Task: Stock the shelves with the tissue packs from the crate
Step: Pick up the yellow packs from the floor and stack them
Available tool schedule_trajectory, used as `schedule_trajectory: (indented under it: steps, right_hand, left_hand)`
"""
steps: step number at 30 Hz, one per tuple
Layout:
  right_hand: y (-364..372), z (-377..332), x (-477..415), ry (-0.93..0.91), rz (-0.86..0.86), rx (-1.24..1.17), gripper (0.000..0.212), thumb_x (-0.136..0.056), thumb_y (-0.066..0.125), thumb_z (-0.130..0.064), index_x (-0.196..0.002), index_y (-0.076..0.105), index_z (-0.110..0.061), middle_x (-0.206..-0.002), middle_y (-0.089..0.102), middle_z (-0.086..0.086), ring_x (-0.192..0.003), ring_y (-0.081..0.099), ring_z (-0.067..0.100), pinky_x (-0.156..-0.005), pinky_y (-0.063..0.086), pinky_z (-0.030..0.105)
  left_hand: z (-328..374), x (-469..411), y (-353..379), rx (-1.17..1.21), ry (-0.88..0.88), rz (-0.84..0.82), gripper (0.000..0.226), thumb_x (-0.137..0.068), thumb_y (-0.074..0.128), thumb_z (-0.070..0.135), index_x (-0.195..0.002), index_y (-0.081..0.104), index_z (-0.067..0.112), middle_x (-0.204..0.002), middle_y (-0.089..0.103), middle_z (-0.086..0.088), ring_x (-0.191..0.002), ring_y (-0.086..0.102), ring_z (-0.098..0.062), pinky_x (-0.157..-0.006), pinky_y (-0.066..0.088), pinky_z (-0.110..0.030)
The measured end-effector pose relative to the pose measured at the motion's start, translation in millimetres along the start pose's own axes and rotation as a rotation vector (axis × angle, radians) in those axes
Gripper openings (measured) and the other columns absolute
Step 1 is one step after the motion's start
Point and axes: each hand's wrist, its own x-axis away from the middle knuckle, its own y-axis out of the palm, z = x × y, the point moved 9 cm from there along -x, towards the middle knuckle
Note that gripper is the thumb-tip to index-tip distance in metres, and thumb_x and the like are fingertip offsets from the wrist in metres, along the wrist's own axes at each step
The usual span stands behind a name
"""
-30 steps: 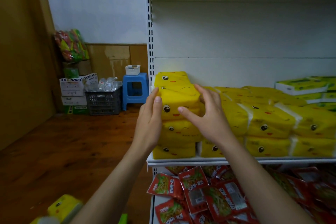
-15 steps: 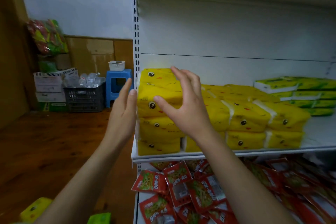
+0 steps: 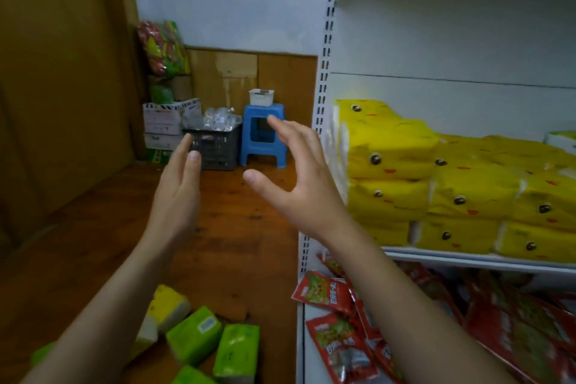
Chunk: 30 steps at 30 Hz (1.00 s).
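**Hands lifted off the yellow stack**

Both our hands have come away from the stack of yellow tissue packs they were pressing a second ago. Our view has swung left, so the stack now sits to the right of them. These packs, printed with small cartoon faces, are piled four high at the left end of the white shelf, and lower rows run off to the right.

Our right hand hovers just left of the stack without touching it, fingers spread and thumb out, holding nothing. Our left hand is raised beside it and well apart, palm turned inward, fingers straight and together, also empty.

Below our left forearm, at the bottom edge of the view, loose green tissue packs and one yellow pack lie together. We cannot tell what they rest in.

Red snack packets fill the shelf beneath. Farther back on the wooden floor stand a blue stool with a small white basket on top, a dark crate of bottles, and stacked cardboard boxes.
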Motion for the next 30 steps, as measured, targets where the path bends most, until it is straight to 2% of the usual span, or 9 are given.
schedule_trajectory:
  steps: [3,7,9,15,19,22,27,30]
  right_hand:
    - [64.3,15.7,8.2,0.087,-0.137,-0.101,0.068,-0.086,0.062,-0.037,-0.143,0.026,-0.031,-0.144,0.023,-0.005,-0.133,0.028,0.007,-0.101,0.027,0.019]
    - [157.2,51.9,35.4,0.245,-0.279,-0.172,0.070,-0.086,0.062,-0.038,-0.144,0.023,-0.032,-0.145,0.021,-0.006,-0.135,0.028,0.011,-0.102,0.028,0.023]
    - [202.0,70.1,55.6,0.325,-0.331,-0.185,0.071,-0.085,0.063,-0.037,-0.144,0.024,-0.031,-0.144,0.022,-0.004,-0.133,0.031,0.013,-0.102,0.028,0.022]
    - [322.1,96.8,107.7,0.415,-0.525,-0.179,0.074,-0.084,0.066,-0.033,-0.145,0.024,-0.025,-0.142,0.024,0.003,-0.134,0.030,0.012,-0.094,0.020,0.007]
    - [385.3,104.4,122.7,0.422,-0.624,-0.159,0.076,-0.083,0.067,-0.033,-0.146,0.024,-0.023,-0.143,0.024,0.005,-0.135,0.028,0.015,-0.101,0.022,0.016]
    - [430.9,112.2,136.8,0.453,-0.707,-0.146,0.077,-0.083,0.067,-0.034,-0.146,0.025,-0.022,-0.143,0.023,0.008,-0.135,0.027,0.016,-0.100,0.020,0.015]
    - [472.5,137.0,173.1,0.574,-0.661,-0.166,0.073,-0.083,0.067,-0.034,-0.143,0.030,-0.018,-0.141,0.029,0.009,-0.134,0.031,0.018,-0.103,0.022,0.017]
    - [511.1,142.8,209.8,0.707,-0.765,-0.268,0.074,-0.083,0.068,-0.031,-0.144,0.028,-0.018,-0.143,0.035,0.010,-0.134,0.033,0.021,-0.103,0.025,0.020]
  left_hand:
    - [-46.3,1.8,-43.0,-0.075,-0.056,0.044,0.048,-0.101,0.027,0.040,-0.147,0.023,0.030,-0.155,0.023,0.004,-0.140,0.022,-0.012,-0.104,0.020,-0.026]
    - [-117.4,18.6,-90.0,-0.167,-0.152,0.063,0.047,-0.102,0.030,0.033,-0.147,0.026,0.022,-0.153,0.026,0.000,-0.140,0.026,-0.014,-0.108,0.020,-0.025]
    - [-155.1,33.0,-108.5,-0.183,-0.218,0.067,0.047,-0.101,0.031,0.034,-0.147,0.027,0.024,-0.153,0.027,-0.001,-0.140,0.027,-0.017,-0.113,0.023,-0.034]
    - [-256.6,71.0,-154.2,-0.247,-0.401,0.090,0.049,-0.101,0.031,0.038,-0.147,0.026,0.025,-0.154,0.027,0.000,-0.141,0.024,-0.018,-0.114,0.022,-0.038]
    - [-313.6,79.7,-178.5,-0.316,-0.468,0.074,0.050,-0.101,0.032,0.040,-0.147,0.026,0.024,-0.153,0.028,-0.001,-0.142,0.024,-0.022,-0.116,0.021,-0.044]
    - [-355.8,85.8,-194.1,-0.380,-0.527,0.075,0.049,-0.101,0.033,0.035,-0.147,0.028,0.018,-0.153,0.029,-0.006,-0.141,0.025,-0.024,-0.116,0.020,-0.039]
    - [-417.1,114.7,-204.2,-0.459,-0.658,0.031,0.049,-0.101,0.034,0.030,-0.146,0.029,0.011,-0.151,0.030,-0.014,-0.141,0.024,-0.027,-0.112,0.019,-0.034]
    - [-456.9,137.0,-213.0,-0.489,-0.794,-0.014,0.049,-0.101,0.035,0.031,-0.147,0.029,0.014,-0.150,0.029,-0.020,-0.141,0.020,-0.030,-0.113,0.016,-0.034]
